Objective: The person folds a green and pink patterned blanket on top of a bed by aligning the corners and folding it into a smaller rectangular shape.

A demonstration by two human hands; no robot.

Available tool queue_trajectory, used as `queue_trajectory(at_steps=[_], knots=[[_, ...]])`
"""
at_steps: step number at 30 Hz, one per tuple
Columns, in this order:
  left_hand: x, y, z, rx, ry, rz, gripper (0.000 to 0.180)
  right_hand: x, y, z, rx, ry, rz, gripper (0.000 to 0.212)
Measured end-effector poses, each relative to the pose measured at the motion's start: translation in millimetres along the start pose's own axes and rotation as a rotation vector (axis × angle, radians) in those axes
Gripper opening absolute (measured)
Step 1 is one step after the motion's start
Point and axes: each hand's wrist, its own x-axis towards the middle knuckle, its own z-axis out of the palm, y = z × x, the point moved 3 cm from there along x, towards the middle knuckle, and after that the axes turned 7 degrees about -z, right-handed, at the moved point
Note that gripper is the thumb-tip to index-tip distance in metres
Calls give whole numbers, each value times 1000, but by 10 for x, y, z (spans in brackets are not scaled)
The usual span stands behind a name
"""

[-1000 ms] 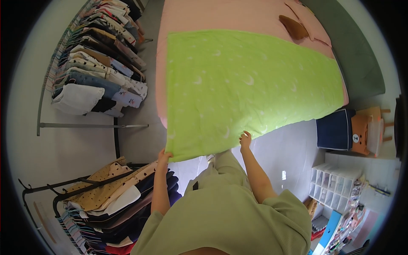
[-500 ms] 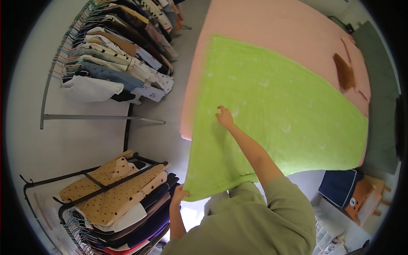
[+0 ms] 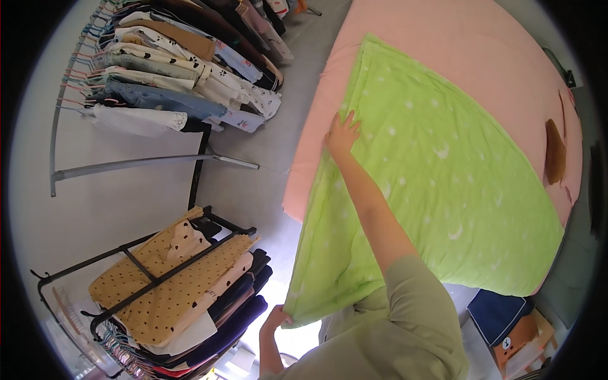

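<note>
A light green blanket with pale moon and dot patterns is spread over the pink bed. A narrow strip along its left side looks folded over. My left hand pinches the blanket's near left corner, out past the bed's edge. Farther up the same side, my right hand lies on the blanket close to the bed's left edge, its fingers spread. The blanket's near side hangs against my body, and my right arm covers part of it.
A rack of hung clothes stands far left. Closer on the left is a black metal rack with more garments and a tan dotted cloth. On the bed's right lies a brown item; a navy box sits near right.
My right hand has moved from the blanket's middle to its left side, its fingers now spread. The left strip now looks folded over. My left hand still grips the corner, and the view has shifted.
</note>
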Motion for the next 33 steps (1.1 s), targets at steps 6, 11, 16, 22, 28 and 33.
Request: queue_trajectory(at_steps=[6,11,16,22,28,33], knots=[[169,-217,10,-12,17,29,39,225,149,91,-98,-65,-35,52],[72,-155,31,33,53,93,38,302,652,-215,313,-234,7,44],[-87,60,140,-99,-51,342,39,171,1135,-635,537,-3,-2,45],[-270,199,404,136,-306,541,27,-215,1799,-1330,680,221,23,54],[-611,456,940,-102,-292,679,46,-877,2582,-2155,857,402,-3,54],[-1011,790,1520,-64,-381,824,56,-1685,3214,-2589,877,435,65,57]])
